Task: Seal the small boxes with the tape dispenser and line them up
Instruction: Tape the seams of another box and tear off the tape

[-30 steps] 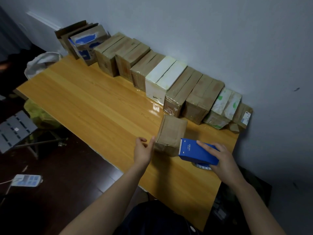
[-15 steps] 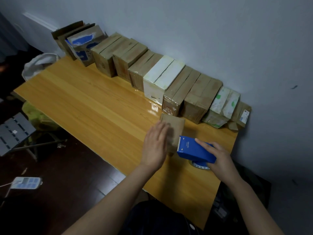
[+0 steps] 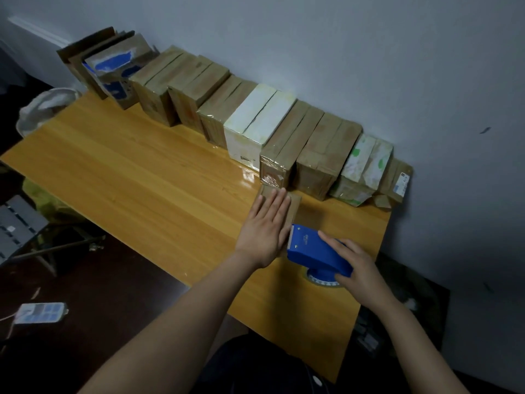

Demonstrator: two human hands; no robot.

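Note:
A small brown box [image 3: 295, 204] lies on the wooden table [image 3: 142, 172], just in front of the row of boxes. My left hand [image 3: 265, 230] lies flat on top of it with straight fingers and hides most of it. My right hand [image 3: 353, 267] grips the blue tape dispenser [image 3: 312, 251], whose toothed blade end sits right beside the box and my left hand. A roll of tape [image 3: 324, 281] shows under the dispenser. Several sealed boxes [image 3: 326, 149] stand lined up along the wall, among them a white one [image 3: 255, 123].
Open cardboard boxes with blue print [image 3: 113, 66] stand at the far left end of the row. A white bag [image 3: 45, 106] hangs off the table's left end. On the dark floor lie a power strip [image 3: 39, 311] and a grey folding stand [image 3: 17, 226].
My left hand has moved from the box's left side onto its top and now lies flat on it. The dispenser in my right hand has hardly moved.

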